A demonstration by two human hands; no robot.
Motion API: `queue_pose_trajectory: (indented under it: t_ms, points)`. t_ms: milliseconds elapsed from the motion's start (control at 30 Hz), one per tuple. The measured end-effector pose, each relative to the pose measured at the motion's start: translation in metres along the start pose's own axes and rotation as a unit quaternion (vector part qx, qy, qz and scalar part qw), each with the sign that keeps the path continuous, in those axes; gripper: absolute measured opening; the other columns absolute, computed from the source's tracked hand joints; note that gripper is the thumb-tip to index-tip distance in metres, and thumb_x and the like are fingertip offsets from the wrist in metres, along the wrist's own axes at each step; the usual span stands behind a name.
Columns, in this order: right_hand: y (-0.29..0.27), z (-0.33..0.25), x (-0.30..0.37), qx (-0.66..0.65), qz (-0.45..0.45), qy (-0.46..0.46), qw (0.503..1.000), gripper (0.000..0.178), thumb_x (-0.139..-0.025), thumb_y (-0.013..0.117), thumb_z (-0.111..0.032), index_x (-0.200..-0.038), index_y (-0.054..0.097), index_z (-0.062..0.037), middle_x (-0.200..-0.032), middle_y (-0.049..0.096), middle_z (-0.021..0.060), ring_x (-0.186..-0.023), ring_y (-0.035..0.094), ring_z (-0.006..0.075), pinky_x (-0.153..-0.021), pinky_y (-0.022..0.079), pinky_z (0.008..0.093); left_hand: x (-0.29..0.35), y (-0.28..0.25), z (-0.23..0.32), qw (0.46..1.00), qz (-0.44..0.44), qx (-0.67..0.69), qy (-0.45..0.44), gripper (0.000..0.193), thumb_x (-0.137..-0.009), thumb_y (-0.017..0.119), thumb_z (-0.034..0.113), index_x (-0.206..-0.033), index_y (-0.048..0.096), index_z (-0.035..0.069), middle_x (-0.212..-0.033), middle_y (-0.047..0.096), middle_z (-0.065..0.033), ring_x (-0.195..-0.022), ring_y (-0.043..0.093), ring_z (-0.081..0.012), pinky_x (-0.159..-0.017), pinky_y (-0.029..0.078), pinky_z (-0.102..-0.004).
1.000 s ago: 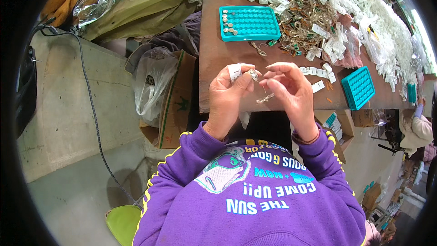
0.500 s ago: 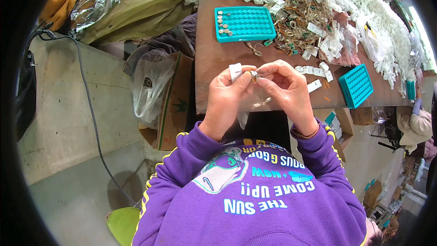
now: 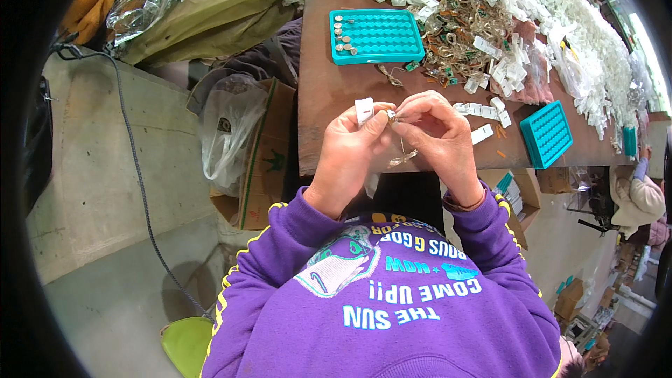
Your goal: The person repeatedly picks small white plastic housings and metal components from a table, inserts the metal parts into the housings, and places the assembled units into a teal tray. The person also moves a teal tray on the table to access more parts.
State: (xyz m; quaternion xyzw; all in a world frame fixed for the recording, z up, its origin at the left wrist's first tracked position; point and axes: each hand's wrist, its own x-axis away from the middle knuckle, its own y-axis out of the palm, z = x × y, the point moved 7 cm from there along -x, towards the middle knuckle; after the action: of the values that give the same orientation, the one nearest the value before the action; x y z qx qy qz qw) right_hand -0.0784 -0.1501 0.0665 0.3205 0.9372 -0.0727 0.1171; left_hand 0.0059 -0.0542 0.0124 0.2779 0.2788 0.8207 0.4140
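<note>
My left hand (image 3: 344,157) is closed, with a small white plastic casing (image 3: 365,110) sticking up from its fingers. Its thumb and fingertip also pinch a tiny metallic and amber part (image 3: 391,115), whose exact kind I cannot make out. On the other side of that part, the thumb and fingers of my right hand (image 3: 444,140) are pressed together at it. A bundle of thin clear wire (image 3: 402,159) dangles below, between the two hands. Both hands are over the near edge of the brown table (image 3: 329,91).
A teal tray (image 3: 385,36) holds several button cells at its left. Beyond lie tangled wired circuit boards (image 3: 462,28) and a heap of white casings (image 3: 560,49). Stacked teal trays (image 3: 546,133) stand right. Left of the table is a cardboard box (image 3: 262,161). Another person (image 3: 637,196) is far right.
My fingers have shifted slightly around the tiny part, and the white casing has turned a little. Both hands remain in almost the same place.
</note>
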Motion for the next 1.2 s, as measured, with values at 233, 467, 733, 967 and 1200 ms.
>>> queue_pose_trajectory:
  t_ms: [233,467,733,967,1200]
  points:
    - [-0.005,-0.022,-0.005,0.175,-0.065,-0.105,0.977,0.016,-0.072,0.074,0.003,-0.085,0.066,-0.0009,-0.085,0.063,0.0073,-0.078,0.063,0.0159,-0.067,0.051,0.0269,0.003,0.002,-0.002,0.999,-0.01,0.01,-0.037,0.018,-0.093,0.064,0.013,-0.107,0.064,0.001,-0.088,0.062,0.0012,-0.07,0.052,-0.0052,-0.064,0.043,-0.0191]
    - [-0.003,-0.039,0.001,0.245,-0.044,-0.177,0.952,0.015,-0.071,0.073,0.002,-0.084,0.066,-0.0009,-0.082,0.064,0.01,-0.071,0.064,0.0222,-0.061,0.051,0.0293,0.005,0.006,0.001,1.0,-0.009,-0.013,-0.02,0.018,-0.093,0.063,0.013,-0.105,0.064,0.0,-0.088,0.064,-0.0004,-0.073,0.056,-0.0053,-0.067,0.046,-0.0188]
    - [-0.003,-0.035,0.008,0.279,-0.004,-0.177,0.944,0.012,-0.072,0.072,0.001,-0.081,0.065,-0.0014,-0.08,0.064,0.0098,-0.066,0.063,0.0222,-0.056,0.05,0.0298,0.005,0.005,0.0,0.999,0.017,-0.041,0.015,0.016,-0.092,0.063,0.008,-0.105,0.063,-0.001,-0.088,0.066,-0.0029,-0.074,0.058,-0.0062,-0.068,0.048,-0.0197]
    - [-0.003,-0.036,0.009,0.279,0.024,-0.161,0.947,0.02,-0.07,0.074,0.005,-0.087,0.066,-0.0006,-0.085,0.066,0.0112,-0.076,0.065,0.0214,-0.066,0.051,0.0301,0.004,0.002,0.002,0.997,0.029,-0.057,0.042,0.015,-0.092,0.063,0.007,-0.105,0.063,-0.001,-0.091,0.067,-0.004,-0.075,0.06,-0.0078,-0.069,0.048,-0.0209]
    - [0.003,-0.032,0.015,0.332,0.039,-0.16,0.929,0.023,-0.074,0.072,0.005,-0.095,0.065,-0.002,-0.087,0.064,0.0107,-0.079,0.065,0.0227,-0.066,0.052,0.0295,0.006,0.005,0.001,0.989,0.023,-0.12,0.08,0.017,-0.092,0.064,0.009,-0.107,0.062,0.002,-0.095,0.067,-0.0031,-0.081,0.062,-0.0095,-0.073,0.05,-0.0225]
